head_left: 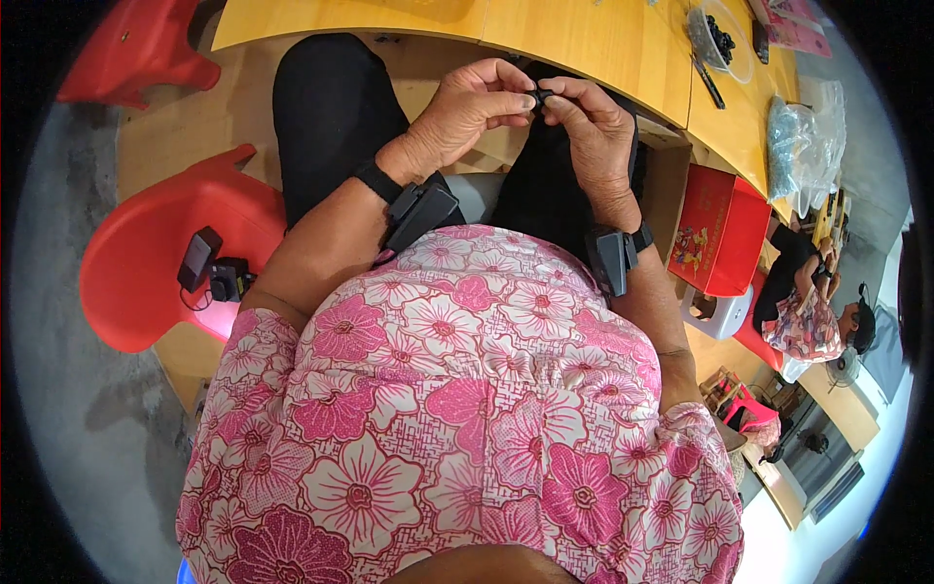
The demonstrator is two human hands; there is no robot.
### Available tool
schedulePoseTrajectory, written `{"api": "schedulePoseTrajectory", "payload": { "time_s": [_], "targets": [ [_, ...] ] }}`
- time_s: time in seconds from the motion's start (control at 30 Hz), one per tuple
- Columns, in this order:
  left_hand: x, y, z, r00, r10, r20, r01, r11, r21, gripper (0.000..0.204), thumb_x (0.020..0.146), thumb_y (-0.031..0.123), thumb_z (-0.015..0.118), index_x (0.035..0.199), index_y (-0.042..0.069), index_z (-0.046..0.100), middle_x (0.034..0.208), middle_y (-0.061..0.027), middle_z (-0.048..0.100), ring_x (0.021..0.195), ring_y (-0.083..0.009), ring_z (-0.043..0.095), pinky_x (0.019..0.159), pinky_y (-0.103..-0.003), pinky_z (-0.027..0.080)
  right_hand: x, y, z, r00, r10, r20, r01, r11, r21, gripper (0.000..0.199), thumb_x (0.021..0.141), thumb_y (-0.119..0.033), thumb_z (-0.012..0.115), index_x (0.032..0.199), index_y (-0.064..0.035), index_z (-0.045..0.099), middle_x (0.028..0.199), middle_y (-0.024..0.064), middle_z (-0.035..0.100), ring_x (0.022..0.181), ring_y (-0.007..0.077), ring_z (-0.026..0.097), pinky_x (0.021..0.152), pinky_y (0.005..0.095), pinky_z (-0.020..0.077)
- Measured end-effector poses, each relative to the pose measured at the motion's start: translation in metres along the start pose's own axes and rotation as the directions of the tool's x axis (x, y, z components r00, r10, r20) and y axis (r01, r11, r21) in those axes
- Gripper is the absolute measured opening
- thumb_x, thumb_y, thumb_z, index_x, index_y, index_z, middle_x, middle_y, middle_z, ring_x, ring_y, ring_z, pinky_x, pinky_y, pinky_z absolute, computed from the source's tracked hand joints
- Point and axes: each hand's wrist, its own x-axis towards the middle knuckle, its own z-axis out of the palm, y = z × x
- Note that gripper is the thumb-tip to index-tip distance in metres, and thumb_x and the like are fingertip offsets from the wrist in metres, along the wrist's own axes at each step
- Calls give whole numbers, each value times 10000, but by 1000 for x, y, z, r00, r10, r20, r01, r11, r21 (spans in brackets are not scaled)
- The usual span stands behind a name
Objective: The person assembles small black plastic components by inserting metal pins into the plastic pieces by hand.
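Above my lap, close to the table's near edge, my two hands meet fingertip to fingertip. Pinched between them is a small black piece [541, 96], mostly covered by the fingers, so its exact kind is hidden. My left hand [465, 112] closes its thumb and forefinger on the left end of it. From the other side, my right hand [598, 131] grips it with thumb and forefinger. Each wrist wears a black strap with a dark box-shaped device.
A wooden table [623, 49] carries a clear round tub [744, 60] of black pieces, a black pen [708, 82] and plastic bags [812, 146]. Red box [715, 234] stands at right. Red chair [136, 263] with black devices is at left. Another person sits far right.
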Motion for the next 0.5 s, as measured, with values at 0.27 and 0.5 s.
{"api": "schedulePoseTrajectory", "payload": {
  "time_s": [0.27, 0.5],
  "targets": [
    [0, -1, -1, 999, 10, -38, -8, 998, 67, 161, 832, 63, 622, 988, 52, 583, 904, -13, 601, 843, -102, 602, 755, -241, 524, 4, -12, -1, 956, -268, 118, 292, 834, -468, 185, 770, 52, 611, 910, -51, 672, 810, 47, 620, 669, 92, 570, 620, 202, 468],
    [0, -2, -1, 999, 14, -36, -11, 998, 66, 194, 830, 60, 625, 1017, 51, 572, 919, -10, 584, 845, -96, 596, 758, -241, 527, -3, -2, 3, 989, -144, 26, 146, 979, -140, 196, 800, 47, 589, 959, -35, 671, 861, 49, 618, 716, 94, 581, 652, 209, 474]
  ]
}}
